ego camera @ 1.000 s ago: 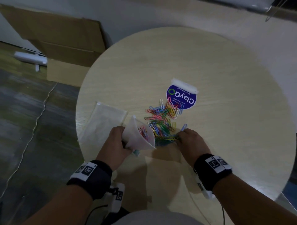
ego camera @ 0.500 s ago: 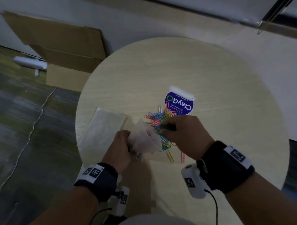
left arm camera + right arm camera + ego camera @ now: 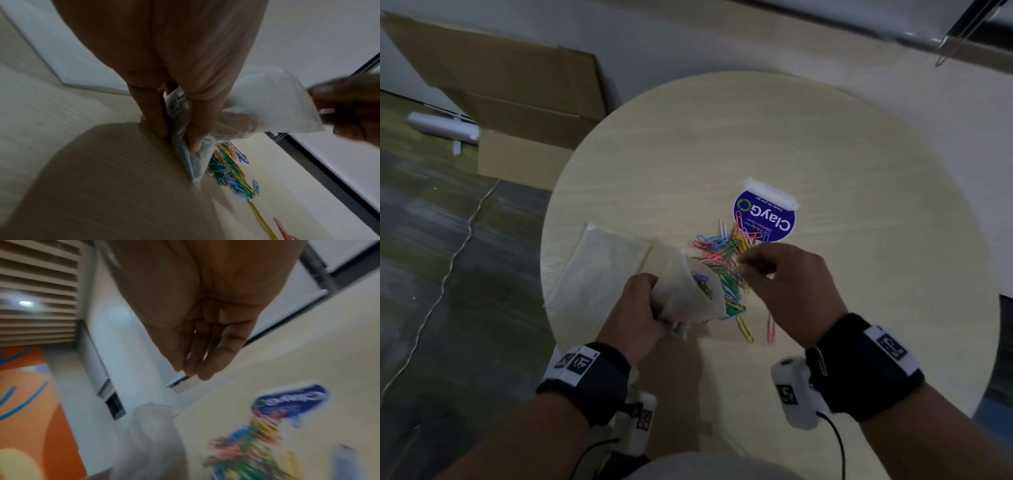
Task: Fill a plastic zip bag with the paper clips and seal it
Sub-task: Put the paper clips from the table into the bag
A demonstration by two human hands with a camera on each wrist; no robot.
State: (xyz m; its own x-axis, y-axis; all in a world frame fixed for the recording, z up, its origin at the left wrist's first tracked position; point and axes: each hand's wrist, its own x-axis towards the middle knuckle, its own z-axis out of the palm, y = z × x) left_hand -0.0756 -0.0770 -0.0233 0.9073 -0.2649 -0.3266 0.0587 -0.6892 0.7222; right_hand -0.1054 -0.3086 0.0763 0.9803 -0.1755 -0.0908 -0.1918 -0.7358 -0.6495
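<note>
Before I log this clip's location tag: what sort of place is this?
Probably an office pantry or break room, though that is a guess. The round table carries a sticker about keeping pantries clean, a flattened cardboard box leans by the wall, and the right wrist view shows an orange wall mural.

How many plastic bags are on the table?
2. One bag is held open in the left hand, with some clips inside. The other bag lies flat on the table to its left.

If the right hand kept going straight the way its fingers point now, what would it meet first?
Probably the pile of paper clips: the right hand hovers with fingertips aimed left and down at it. The zip bag mouth lies just beyond. Depth is unclear.
</note>
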